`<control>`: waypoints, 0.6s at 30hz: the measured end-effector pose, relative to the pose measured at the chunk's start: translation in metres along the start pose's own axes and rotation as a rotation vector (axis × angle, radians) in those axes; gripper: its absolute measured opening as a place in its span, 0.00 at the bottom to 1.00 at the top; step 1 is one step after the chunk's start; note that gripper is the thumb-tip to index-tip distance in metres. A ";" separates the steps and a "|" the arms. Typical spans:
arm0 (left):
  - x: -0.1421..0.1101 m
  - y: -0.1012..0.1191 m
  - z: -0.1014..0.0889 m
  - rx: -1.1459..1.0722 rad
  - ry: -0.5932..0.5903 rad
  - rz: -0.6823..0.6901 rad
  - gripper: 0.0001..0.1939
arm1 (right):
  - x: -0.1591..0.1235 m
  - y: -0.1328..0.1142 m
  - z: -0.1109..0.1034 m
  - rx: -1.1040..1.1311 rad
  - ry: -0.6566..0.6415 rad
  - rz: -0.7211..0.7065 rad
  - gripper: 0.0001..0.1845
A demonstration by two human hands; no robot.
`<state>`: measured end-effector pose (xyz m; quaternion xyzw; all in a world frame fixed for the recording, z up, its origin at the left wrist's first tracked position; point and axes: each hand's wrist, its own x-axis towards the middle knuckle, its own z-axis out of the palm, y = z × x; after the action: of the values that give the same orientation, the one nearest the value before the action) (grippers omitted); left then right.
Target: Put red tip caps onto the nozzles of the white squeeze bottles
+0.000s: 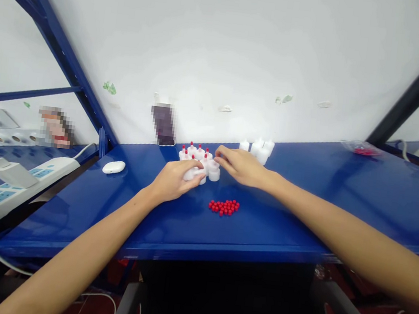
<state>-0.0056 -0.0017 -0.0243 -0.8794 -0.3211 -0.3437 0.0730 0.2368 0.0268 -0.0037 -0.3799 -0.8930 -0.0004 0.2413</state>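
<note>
From the red-tipped white bottles at centre, loose red caps lie at five o'clock, more bottles at two. Left hand curls around a white bottle; right hand bends beside another, grip unclear. Blue bench reaches its front edge at six, wall at twelve.

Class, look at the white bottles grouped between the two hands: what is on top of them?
Small red caps top several of the white bottles. The left hand hides part of the front ones, and the right hand's fingers partly cover another, so not every top can be checked.
</note>
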 end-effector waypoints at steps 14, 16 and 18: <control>-0.001 0.006 -0.003 -0.005 -0.066 0.018 0.10 | -0.014 -0.006 -0.008 0.045 0.005 -0.076 0.13; -0.001 0.010 -0.004 -0.010 -0.064 0.030 0.11 | -0.021 -0.011 -0.014 0.118 -0.110 -0.184 0.11; -0.001 0.013 -0.005 -0.015 -0.075 0.025 0.13 | -0.027 -0.018 -0.017 0.211 -0.250 -0.252 0.10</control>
<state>-0.0009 -0.0141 -0.0200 -0.8961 -0.3101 -0.3121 0.0585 0.2476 -0.0069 0.0029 -0.2350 -0.9515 0.1100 0.1652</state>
